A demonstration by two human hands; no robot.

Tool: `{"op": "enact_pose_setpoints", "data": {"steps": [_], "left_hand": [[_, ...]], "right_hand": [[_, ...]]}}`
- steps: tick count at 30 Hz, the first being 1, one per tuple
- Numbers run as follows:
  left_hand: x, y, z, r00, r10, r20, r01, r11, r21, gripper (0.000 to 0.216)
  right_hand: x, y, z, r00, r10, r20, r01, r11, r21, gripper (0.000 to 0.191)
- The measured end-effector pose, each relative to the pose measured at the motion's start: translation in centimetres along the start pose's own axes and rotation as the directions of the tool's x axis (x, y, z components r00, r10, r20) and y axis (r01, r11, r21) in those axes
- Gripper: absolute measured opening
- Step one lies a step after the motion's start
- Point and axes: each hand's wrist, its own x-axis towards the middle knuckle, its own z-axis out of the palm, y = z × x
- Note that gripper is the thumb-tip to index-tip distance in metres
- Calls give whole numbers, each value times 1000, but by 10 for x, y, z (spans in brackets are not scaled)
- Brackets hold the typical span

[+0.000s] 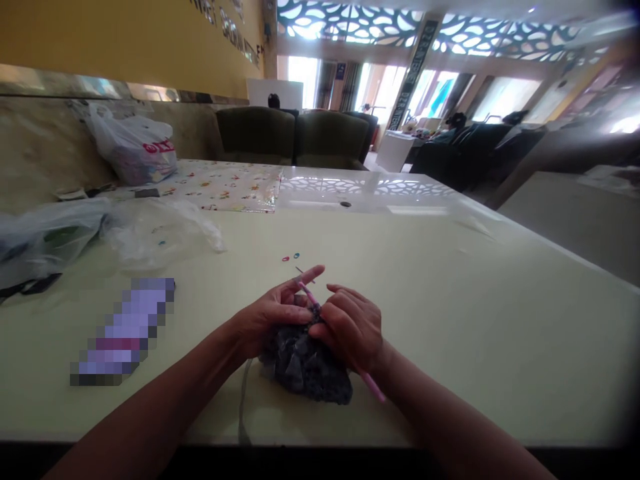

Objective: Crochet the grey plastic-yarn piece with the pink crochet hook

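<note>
Dark grey crochet work (305, 367) hangs below both hands, just over the table's near side. My left hand (280, 313) pinches its top edge between thumb and fingers, with the index finger stretched out forward. A pink crochet hook (371, 385) slants through my right hand (353, 320), whose fingers are wrapped round it. The hook's front end reaches the left fingers at the edge of the work. Grey yarn (243, 400) trails down from beside my left wrist to the table's near edge. The stitches under my fingertips are partly hidden.
On the white table (475, 320) lie a red stitch marker (285, 259) and a blue stitch marker (297, 255). A pixelated flat purple object (127, 327) lies left. Clear plastic bags (165, 227), a filled white carrier bag (135, 147) and a patterned cover (230, 183) are farther back.
</note>
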Motion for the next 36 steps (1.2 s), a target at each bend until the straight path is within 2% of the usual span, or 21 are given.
{"op": "enact_pose_setpoints", "data": {"steps": [4,9,12,15,19,21,23,25,26,29,32,36], "left_hand": [[-2,7,-7,999,30,36,-31,999,34,86],[-3,17,-11,996,91,-6,-91,993,80,84],[-3,23,-12,992,121,-32,-116,987,113,76],[-3,27,-14,988,153,-31,-146,977,152,67],[0,23,-16,991,132,-14,-124,959,256,64],[1,18,-14,993,118,-30,-102,943,317,65],[2,12,-10,992,118,-47,-94,929,358,63],[2,7,-6,991,130,-39,-104,913,396,49],[2,5,-5,990,140,-28,-116,902,415,37],[3,4,-4,989,150,21,-144,897,418,19],[3,5,-5,986,166,23,-163,914,371,26],[4,6,-6,994,110,11,-107,927,358,39]], "right_hand": [[1,6,-1,996,89,6,-89,976,201,27],[7,5,-8,956,277,98,-293,906,305,15],[12,6,-16,934,324,154,-358,853,381,17],[14,10,-23,897,372,238,-441,771,460,23],[12,16,-23,825,418,380,-565,619,546,26],[11,16,-18,832,413,369,-554,648,524,25],[10,15,-12,897,343,279,-437,781,445,21],[10,13,-7,953,230,199,-288,890,353,16],[11,13,-6,966,194,172,-241,914,326,14],[13,11,-7,960,238,147,-275,900,338,11],[13,10,-10,932,320,169,-361,848,388,10],[12,10,-12,911,358,203,-412,807,423,10]]}}
